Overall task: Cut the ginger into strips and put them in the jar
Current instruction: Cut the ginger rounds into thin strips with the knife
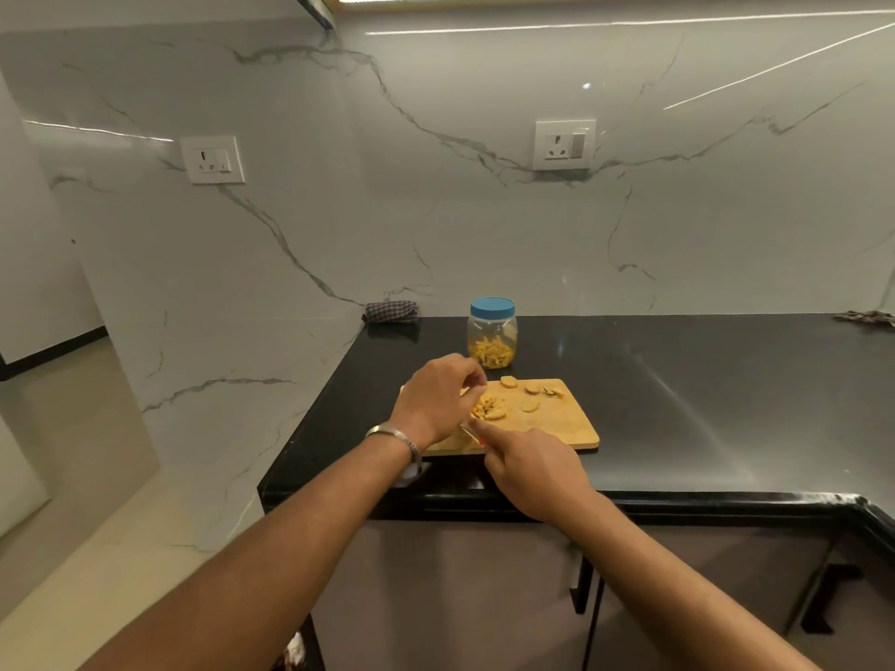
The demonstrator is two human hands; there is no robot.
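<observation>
Two hands work on the board [557,418]. Left hand [436,397] curls its fingers over the strips [486,408], which lie just right of it. Right hand [530,464] grips a knife [467,431], blade mostly hidden, pointing at the strips. Four slices [529,405] wait further right. Behind stands the jar [492,339], lid on, part full of strips.

Countertop [678,404] bears board [557,423], jar [492,339].

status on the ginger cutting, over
Left hand steadying ginger pile; right hand on knife. Slices uncut on board. Jar lidded.
</observation>
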